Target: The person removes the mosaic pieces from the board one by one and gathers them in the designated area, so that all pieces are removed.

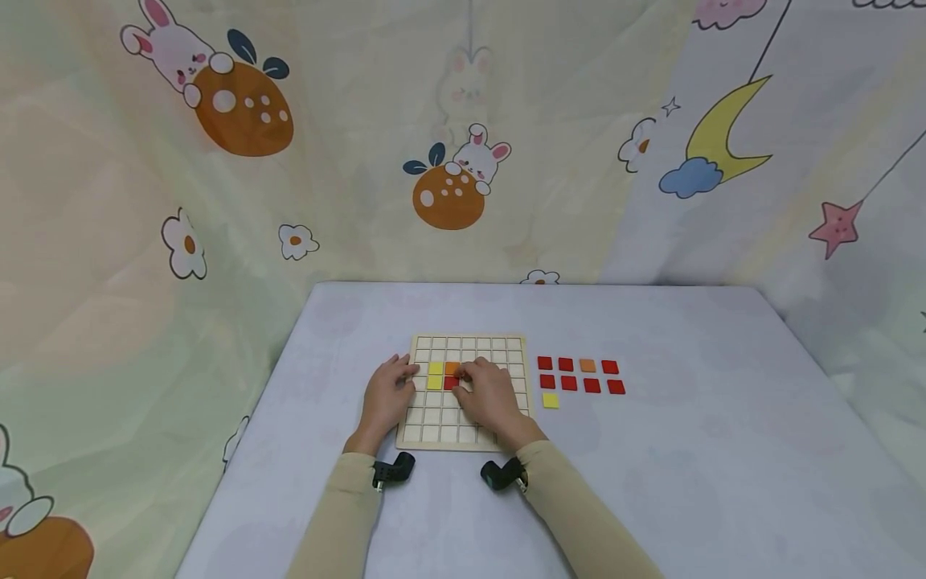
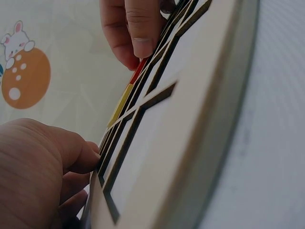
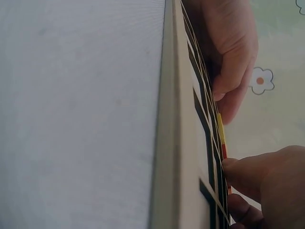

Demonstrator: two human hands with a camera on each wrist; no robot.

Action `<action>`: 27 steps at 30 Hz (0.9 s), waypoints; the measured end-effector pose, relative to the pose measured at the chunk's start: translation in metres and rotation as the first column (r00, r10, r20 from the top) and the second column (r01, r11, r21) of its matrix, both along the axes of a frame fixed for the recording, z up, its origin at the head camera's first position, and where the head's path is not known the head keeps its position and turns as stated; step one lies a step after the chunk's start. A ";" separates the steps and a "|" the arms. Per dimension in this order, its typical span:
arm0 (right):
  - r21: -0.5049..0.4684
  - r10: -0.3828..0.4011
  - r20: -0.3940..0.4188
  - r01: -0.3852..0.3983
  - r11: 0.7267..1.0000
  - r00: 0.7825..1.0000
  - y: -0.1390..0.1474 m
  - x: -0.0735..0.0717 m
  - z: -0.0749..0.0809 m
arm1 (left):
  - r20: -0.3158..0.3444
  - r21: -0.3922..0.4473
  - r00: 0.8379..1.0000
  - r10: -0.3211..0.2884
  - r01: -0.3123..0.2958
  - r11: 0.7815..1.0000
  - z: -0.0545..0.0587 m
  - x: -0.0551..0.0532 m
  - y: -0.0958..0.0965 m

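A pale wooden grid board (image 1: 427,435) lies on the table with two yellow tiles (image 1: 435,375), an orange tile (image 1: 452,367) and a red tile (image 1: 450,383) grouped in its cells. My left hand (image 1: 387,396) holds the board's left edge; in the left wrist view its thumb (image 2: 88,158) bends onto the face and the other fingers are partly hidden below. My right hand (image 1: 490,394) reaches over the grid, thumb and forefinger pinching the red tile at its right side, close beside the orange one. The right wrist view shows the right thumb (image 3: 233,167) against the red tile.
Right of the board lie several loose red tiles (image 1: 568,383) in two rows, with one orange tile (image 1: 587,366) among them and one yellow tile (image 1: 551,400) below. A pale cloth covers the table (image 1: 687,442). A patterned curtain (image 1: 347,161) hangs behind it.
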State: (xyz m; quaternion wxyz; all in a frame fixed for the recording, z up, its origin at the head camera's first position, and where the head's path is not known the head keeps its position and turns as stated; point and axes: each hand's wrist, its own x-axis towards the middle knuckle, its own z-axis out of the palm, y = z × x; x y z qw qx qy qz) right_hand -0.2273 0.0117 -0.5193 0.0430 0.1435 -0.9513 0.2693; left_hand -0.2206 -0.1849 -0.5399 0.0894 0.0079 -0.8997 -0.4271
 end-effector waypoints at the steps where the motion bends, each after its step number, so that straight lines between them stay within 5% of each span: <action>1: 0.004 0.000 0.003 0.000 1.000 1.000 0.000 0.000 0.000 | 0.002 0.002 1.000 -0.001 0.001 1.000 0.000 0.000 0.000; 27: -0.102 0.050 0.054 -0.044 0.994 0.997 -0.002 0.001 0.006 | 0.000 0.008 1.000 -0.006 0.006 1.000 0.003 0.001 0.000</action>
